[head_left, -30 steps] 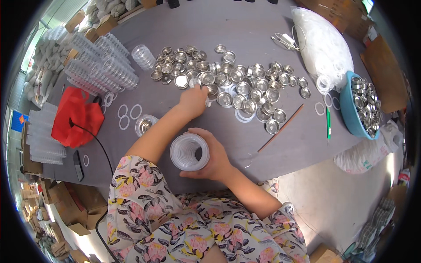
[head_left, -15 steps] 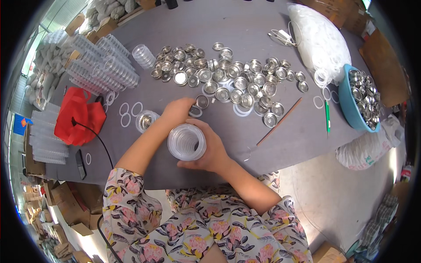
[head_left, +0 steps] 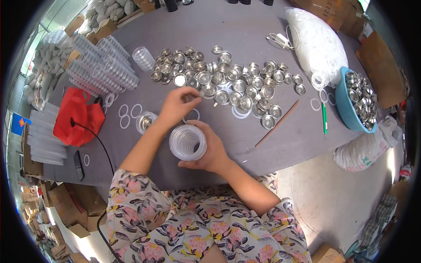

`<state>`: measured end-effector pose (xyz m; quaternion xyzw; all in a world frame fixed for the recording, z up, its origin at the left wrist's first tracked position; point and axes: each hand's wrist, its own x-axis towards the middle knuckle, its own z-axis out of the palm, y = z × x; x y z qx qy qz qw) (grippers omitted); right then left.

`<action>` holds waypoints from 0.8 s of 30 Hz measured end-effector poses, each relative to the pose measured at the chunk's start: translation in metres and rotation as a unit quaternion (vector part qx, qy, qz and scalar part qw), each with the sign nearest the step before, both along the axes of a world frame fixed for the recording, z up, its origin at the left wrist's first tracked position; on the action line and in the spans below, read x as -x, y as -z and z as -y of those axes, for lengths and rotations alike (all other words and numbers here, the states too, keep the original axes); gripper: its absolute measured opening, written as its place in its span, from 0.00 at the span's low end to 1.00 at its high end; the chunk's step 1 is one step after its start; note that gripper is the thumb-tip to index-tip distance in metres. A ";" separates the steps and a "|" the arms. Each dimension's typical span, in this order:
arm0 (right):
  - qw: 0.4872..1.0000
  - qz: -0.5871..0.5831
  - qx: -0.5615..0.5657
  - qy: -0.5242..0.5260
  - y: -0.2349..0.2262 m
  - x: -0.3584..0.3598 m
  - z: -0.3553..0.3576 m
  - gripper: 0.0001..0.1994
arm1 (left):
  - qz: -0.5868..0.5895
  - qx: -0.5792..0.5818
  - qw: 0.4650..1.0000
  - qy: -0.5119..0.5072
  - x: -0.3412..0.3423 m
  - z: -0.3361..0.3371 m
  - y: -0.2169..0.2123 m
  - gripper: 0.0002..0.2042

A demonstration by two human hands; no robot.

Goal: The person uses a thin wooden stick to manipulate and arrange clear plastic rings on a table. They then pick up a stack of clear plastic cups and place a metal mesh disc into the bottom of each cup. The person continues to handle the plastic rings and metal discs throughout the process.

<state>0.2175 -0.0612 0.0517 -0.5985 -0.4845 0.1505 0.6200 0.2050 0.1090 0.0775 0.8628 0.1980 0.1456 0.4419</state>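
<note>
My right hand (head_left: 209, 147) is wrapped around a stack of clear plastic rings (head_left: 172, 143), its open end facing up. Farther forward, my left hand (head_left: 180, 104) is bent, thumb and fingertips drawn together at the near edge of a pile of round metal lids (head_left: 237, 85). Something small and greyish shows at those fingertips, too blurred to name. A flat white ring (head_left: 196, 113) lies just below the left hand. Beside my left forearm stands a clear plastic cup (head_left: 146, 122) with a metal piece in it.
Stacks of clear plastic pieces (head_left: 103, 65) and a red bag (head_left: 79, 116) are at the left. A blue basin (head_left: 346, 101) of metal lids and a bag of white rings (head_left: 318, 44) stand right. A brown stick (head_left: 277, 123) and green pen (head_left: 324, 118) lie nearby.
My left hand has drawn its fingers up and curled them. The metal lid that lay at its fingertips no longer shows there. My right hand keeps the stack in place.
</note>
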 end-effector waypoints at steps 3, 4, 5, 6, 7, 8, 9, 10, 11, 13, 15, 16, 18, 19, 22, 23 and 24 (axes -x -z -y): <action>1.000 -0.015 -0.015 -0.008 -0.001 0.002 -0.002 0.45 | 0.177 0.010 0.983 0.044 0.048 0.013 -0.043 0.08; 1.000 -0.019 -0.025 0.000 0.000 0.000 -0.002 0.45 | 0.225 -0.030 0.969 0.101 0.059 0.018 -0.052 0.09; 0.999 -0.028 -0.025 0.002 0.001 -0.001 -0.001 0.45 | 0.198 -0.101 0.964 0.143 0.070 0.026 -0.062 0.10; 0.999 -0.035 -0.024 0.002 0.002 -0.001 -0.001 0.45 | 0.173 -0.172 0.953 0.181 0.080 0.033 -0.072 0.11; 0.999 -0.042 -0.023 -0.005 0.002 0.000 -0.001 0.45 | 0.144 -0.242 0.936 0.212 0.091 0.038 -0.078 0.11; 0.999 -0.045 -0.021 -0.007 0.001 0.001 -0.002 0.45 | 0.130 -0.276 0.930 0.205 0.097 0.040 -0.081 0.12; 0.999 -0.048 -0.019 -0.008 0.000 0.001 -0.003 0.45 | 0.117 -0.310 0.922 0.200 0.102 0.043 -0.083 0.12; 0.999 -0.048 -0.015 -0.006 -0.001 0.001 -0.002 0.45 | 0.107 -0.341 0.913 0.196 0.104 0.045 -0.084 0.13; 0.999 -0.047 -0.017 -0.003 -0.001 0.001 -0.002 0.44 | 0.092 -0.352 0.908 0.209 0.104 0.046 -0.086 0.13; 0.999 -0.047 -0.021 0.000 -0.001 0.002 -0.002 0.44 | 0.061 -0.374 0.896 0.234 0.104 0.047 -0.092 0.13; 0.999 -0.041 -0.025 -0.002 -0.002 0.004 -0.002 0.44 | 0.032 -0.356 0.903 0.238 0.105 0.050 -0.095 0.13; 0.999 -0.038 -0.027 0.002 -0.001 0.003 -0.002 0.44 | 0.020 -0.346 0.905 0.245 0.103 0.051 -0.095 0.14; 0.998 -0.049 -0.024 -0.007 0.002 0.001 -0.002 0.44 | -0.005 -0.350 0.903 0.248 0.102 0.053 -0.098 0.14; 0.998 -0.058 -0.021 -0.014 0.004 0.002 -0.002 0.44 | -0.020 -0.350 0.903 0.248 0.103 0.055 -0.099 0.14; 0.998 -0.046 -0.044 -0.014 0.006 0.000 -0.004 0.45 | -0.042 -0.380 0.888 0.254 0.099 0.061 -0.100 0.13; 0.997 -0.055 -0.046 -0.014 0.006 0.001 -0.003 0.45 | -0.049 -0.368 0.891 0.260 0.097 0.060 -0.100 0.13; 0.997 -0.063 -0.048 -0.014 0.006 0.001 -0.002 0.45 | -0.056 -0.355 0.894 0.266 0.095 0.059 -0.101 0.13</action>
